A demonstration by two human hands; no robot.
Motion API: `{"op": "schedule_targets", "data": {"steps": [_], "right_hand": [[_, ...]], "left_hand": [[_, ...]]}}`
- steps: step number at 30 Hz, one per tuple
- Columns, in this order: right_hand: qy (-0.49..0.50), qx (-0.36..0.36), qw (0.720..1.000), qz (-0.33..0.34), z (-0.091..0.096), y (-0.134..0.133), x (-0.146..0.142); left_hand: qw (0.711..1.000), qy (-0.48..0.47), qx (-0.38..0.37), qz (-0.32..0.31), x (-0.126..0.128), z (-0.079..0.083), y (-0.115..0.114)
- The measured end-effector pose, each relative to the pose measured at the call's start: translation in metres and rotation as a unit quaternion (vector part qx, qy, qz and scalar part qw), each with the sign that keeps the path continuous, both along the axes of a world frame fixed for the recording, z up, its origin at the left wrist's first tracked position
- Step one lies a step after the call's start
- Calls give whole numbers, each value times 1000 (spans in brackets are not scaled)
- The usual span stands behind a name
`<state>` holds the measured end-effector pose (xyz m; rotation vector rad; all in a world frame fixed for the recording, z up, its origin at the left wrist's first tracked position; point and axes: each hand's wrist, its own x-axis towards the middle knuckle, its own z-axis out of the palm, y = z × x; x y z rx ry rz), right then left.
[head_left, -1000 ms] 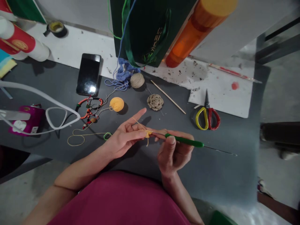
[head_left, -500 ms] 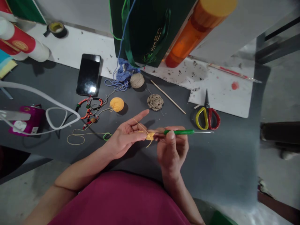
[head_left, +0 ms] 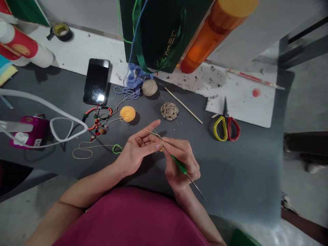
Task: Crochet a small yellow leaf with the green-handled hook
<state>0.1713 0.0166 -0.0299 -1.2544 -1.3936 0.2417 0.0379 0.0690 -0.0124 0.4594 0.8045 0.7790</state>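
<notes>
Between the fingertips of my left hand [head_left: 135, 148] a small yellow crochet piece [head_left: 161, 149] is pinched, mostly hidden by the fingers. The left index finger is stretched out, with yellow yarn [head_left: 151, 132] running over it to the work. My right hand [head_left: 183, 160] grips a crochet hook with a green handle [head_left: 180, 165]. One metal end slants down toward me; the other meets the yarn at the left fingertips. Beyond the hands lie a yellow yarn ball [head_left: 127, 113] and a beige crocheted rosette [head_left: 169, 111].
Scissors [head_left: 226, 124] lie to the right, near a thin wooden stick [head_left: 183, 105]. Behind stand a dark green bag [head_left: 159, 37] and an orange tube [head_left: 212, 37]. A phone [head_left: 96, 81], a beaded bracelet [head_left: 95, 118], a beige yarn ball [head_left: 149, 87] and a purple box [head_left: 30, 131] are leftward.
My right hand has turned and moved closer to the left fingertips. The hook has swung from nearly level to slanting down to the right. The yellow piece is now more covered.
</notes>
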Motion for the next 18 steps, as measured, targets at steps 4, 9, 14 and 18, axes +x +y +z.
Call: {"op": "schedule_targets", "data": {"steps": [4,9,14,18], "right_hand": [[123,-22,992,-10,-2,0,-4],[192,-45,979,-48,-6,-3,-7],[181,-56,977,-93,-8,-6,-4],[207,-63,973,-76,-7,-6,-1]], "left_hand": [[998,-39,-56,-12,0,2,1],[996,-49,-74,-15,-1,3,2],[997,-42,-56,-17,-2,3,2],[997,-55,-45,-23,-3,1,3]]}}
